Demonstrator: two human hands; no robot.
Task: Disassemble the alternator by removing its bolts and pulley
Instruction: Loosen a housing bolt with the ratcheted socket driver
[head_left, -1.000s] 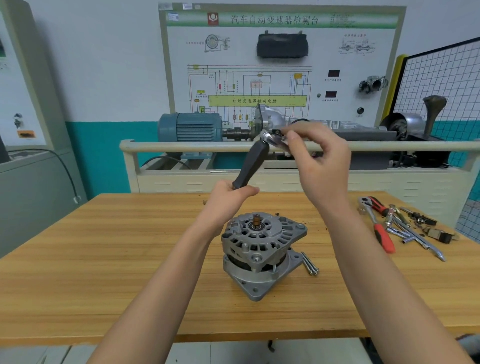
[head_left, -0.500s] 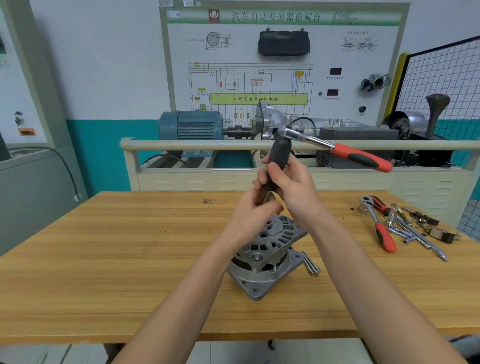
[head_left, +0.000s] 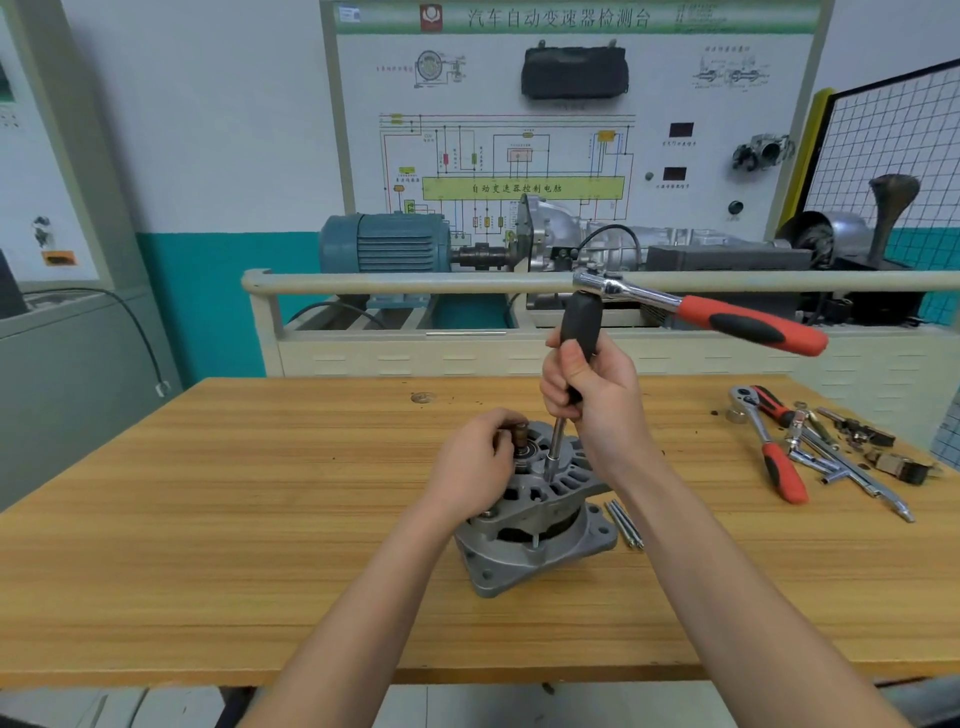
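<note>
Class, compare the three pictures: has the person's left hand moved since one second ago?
Yes. The left hand has dropped from the black driver handle, then level with the cream rail, down onto the alternator, at its shaft.

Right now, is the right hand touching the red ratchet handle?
Apart. The head view shows the right hand gripping the black driver handle below the ratchet head, while the red ratchet handle sticks out free to the right, clear space around it.

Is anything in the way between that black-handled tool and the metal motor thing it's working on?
Nothing visible blocks it. The black-handled driver, gripped by the right hand, already has its steel shaft down on the grey cast-metal alternator. The left hand sits beside it, at the centre shaft.
</note>
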